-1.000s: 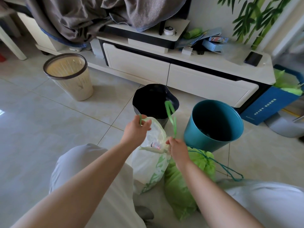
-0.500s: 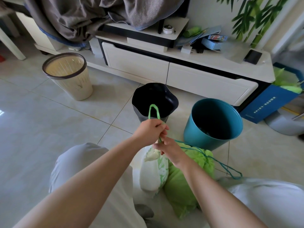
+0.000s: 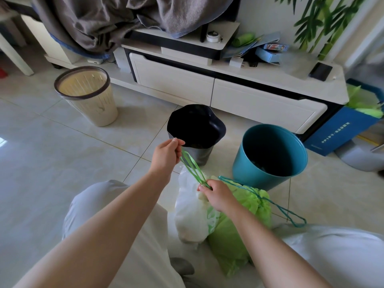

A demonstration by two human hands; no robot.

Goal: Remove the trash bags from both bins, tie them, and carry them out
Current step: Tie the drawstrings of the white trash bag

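The tiled floor [image 3: 52, 163] fills most of the view, and a long white cabinet [image 3: 259, 104] runs along the wall behind. Three bins stand on the floor, none with a bag in it: a cream slatted bin [image 3: 97, 111] off to the left, a black bin [image 3: 200, 156] in the middle and a teal bin [image 3: 245, 169] to its right. Two trash bags lie touching each other between the person's knees, in front of the black and teal bins: a white bag [image 3: 191, 215] and a green bag [image 3: 232, 235]. The green bag's neck is drawn closed, and its teal cord [image 3: 280, 208] trails in a loop across the floor. Both hands work on the white bag. The right hand [image 3: 216, 194] grips its gathered neck, fingers curled tight. The left hand [image 3: 166, 154], raised in front of the black bin, pinches the far end of the green drawstring [image 3: 192, 167], whose strands run taut between the two hands.
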